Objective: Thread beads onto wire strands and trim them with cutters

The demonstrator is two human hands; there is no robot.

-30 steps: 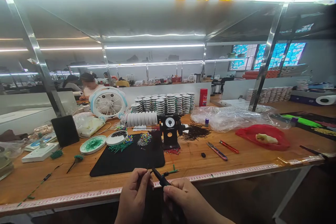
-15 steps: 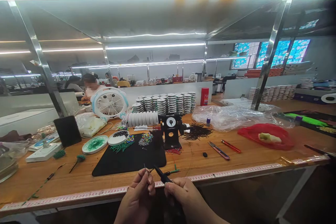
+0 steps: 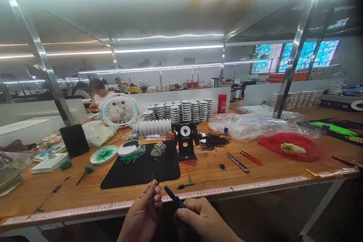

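My left hand [image 3: 146, 203] is closed in a pinch on a thin dark pin-like piece [image 3: 153, 177], which points upward from the fingertips. A fine dark end shows beside the thumb. Wrapped in my right hand [image 3: 195, 213] is a black tool with a narrow, blunt tip [image 3: 169, 192]; the fingers hide its lower part, and its exact kind cannot be made out. The tip is close to the left fingertips, apart from them. Just beyond lies a small green and black piece [image 3: 185, 185] on the table. A black mat [image 3: 136, 176] is past the left hand.
A tape measure strip [image 3: 119, 205] runs along the table edge. On the mat are beads [image 3: 158, 149] and green tubes [image 3: 132, 158]. A black winder with a dial [image 3: 185, 143] stands behind, near stacked spools [image 3: 186, 111]. Snips [image 3: 237, 162] and a red pen [image 3: 250, 157] lie right.
Both hands have drawn slightly down and left. The black tool's tip has dropped and moved away from the left fingertips. The view has shifted slightly.
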